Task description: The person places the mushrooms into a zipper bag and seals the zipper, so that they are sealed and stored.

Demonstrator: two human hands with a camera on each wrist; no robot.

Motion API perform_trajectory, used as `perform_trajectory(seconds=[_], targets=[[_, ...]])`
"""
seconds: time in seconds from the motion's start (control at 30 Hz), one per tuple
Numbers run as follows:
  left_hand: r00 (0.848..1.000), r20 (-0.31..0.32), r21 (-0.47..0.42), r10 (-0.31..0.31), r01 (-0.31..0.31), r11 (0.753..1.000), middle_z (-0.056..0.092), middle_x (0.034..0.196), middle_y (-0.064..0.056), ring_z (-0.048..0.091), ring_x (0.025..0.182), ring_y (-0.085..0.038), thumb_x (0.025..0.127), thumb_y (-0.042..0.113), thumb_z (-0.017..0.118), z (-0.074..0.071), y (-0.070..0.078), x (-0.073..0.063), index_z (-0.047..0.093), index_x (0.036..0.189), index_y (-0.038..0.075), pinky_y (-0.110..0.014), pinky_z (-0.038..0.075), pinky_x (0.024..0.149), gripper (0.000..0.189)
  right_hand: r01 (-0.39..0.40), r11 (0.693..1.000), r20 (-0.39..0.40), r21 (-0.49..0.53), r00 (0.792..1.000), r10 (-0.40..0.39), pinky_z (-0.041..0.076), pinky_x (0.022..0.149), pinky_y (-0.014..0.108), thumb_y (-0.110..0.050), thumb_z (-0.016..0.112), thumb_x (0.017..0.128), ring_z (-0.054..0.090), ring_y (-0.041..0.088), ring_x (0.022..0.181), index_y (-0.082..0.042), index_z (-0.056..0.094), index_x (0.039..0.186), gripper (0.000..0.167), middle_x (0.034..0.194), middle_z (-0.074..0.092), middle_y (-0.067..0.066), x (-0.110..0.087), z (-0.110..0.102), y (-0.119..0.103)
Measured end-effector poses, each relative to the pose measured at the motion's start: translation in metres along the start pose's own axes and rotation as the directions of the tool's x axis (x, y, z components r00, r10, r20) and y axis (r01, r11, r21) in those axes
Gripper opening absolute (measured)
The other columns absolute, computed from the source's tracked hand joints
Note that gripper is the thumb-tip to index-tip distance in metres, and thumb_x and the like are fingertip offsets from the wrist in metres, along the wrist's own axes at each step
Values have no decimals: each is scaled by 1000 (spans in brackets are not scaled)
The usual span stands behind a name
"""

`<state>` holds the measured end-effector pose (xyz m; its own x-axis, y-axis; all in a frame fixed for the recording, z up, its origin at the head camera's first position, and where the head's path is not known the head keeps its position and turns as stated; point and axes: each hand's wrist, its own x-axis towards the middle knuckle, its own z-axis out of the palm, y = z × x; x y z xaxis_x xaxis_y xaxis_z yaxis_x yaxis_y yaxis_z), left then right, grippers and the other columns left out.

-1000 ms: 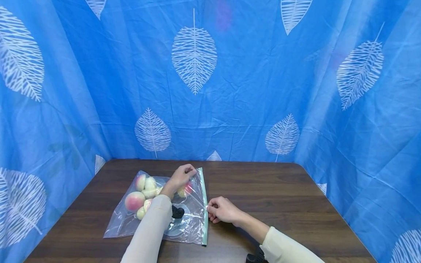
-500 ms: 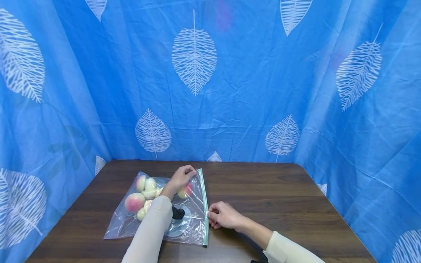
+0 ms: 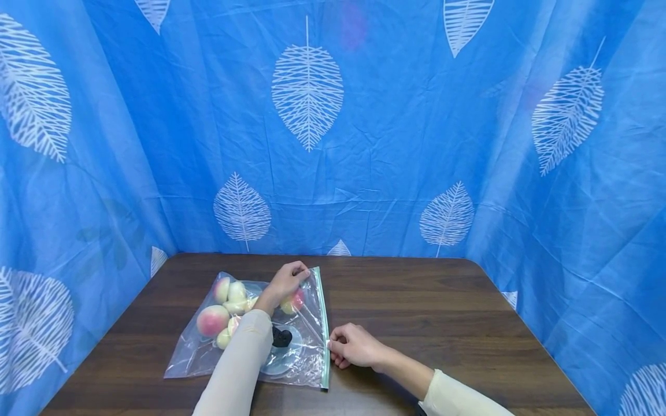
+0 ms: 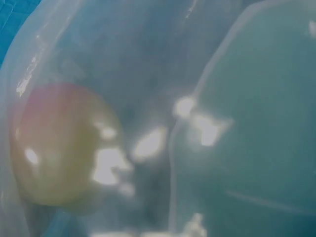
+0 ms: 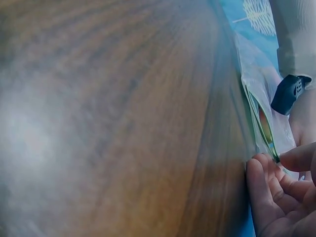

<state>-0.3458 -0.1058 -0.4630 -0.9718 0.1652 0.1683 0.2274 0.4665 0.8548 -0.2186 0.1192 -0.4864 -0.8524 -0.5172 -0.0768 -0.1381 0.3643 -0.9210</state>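
Note:
A clear zip bag (image 3: pixel 312 352) lies flat on the table's left half, its mouth edged by a green zip strip (image 3: pixel 325 323). Inside are several peach-like fruits (image 3: pixel 213 320) and a pale translucent disc (image 3: pixel 298 341). Over the bag, my left hand (image 3: pixel 285 283) pinches the far corner beside the strip. My right hand (image 3: pixel 356 346) pinches a small white slider (image 3: pixel 328 342) on the strip, below its middle. In the right wrist view, thumb and fingers meet at the green edges, which stand apart beyond them. The left wrist view sees one fruit (image 4: pixel 61 145) through the plastic.
The dark wooden table (image 3: pixel 416 300) reaches to a blue curtain (image 3: pixel 374 144) with white leaf prints, which hangs behind and on both sides. A black wrist device (image 3: pixel 281 337) on my left arm hangs over the bag.
My right hand has slid a short way along the green strip toward the near edge, the white slider moving with it. The left hand stays at the far corner.

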Motion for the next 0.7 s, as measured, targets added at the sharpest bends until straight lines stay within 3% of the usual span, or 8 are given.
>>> perform_trajectory(seconds=[0.4,0.7], targets=[[1000,-7,56,-15,15,998,66,102,-7,58,96,-28,105,14,60,-3,4,-2,68,94,9,-50,47,92,14,2,1000,-4,1,1000,-2,58,56,27,-4,63,100,62,14,61,-2,65,83,17,74,66,7,-6,6,-1],[999,40,117,-29,24,993,62,94,-5,57,88,-24,105,16,61,-6,11,4,68,95,12,-42,47,80,13,-11,1000,4,-1,1000,11,58,55,27,-5,63,101,62,14,60,-2,66,84,17,73,66,7,-8,8,0]])
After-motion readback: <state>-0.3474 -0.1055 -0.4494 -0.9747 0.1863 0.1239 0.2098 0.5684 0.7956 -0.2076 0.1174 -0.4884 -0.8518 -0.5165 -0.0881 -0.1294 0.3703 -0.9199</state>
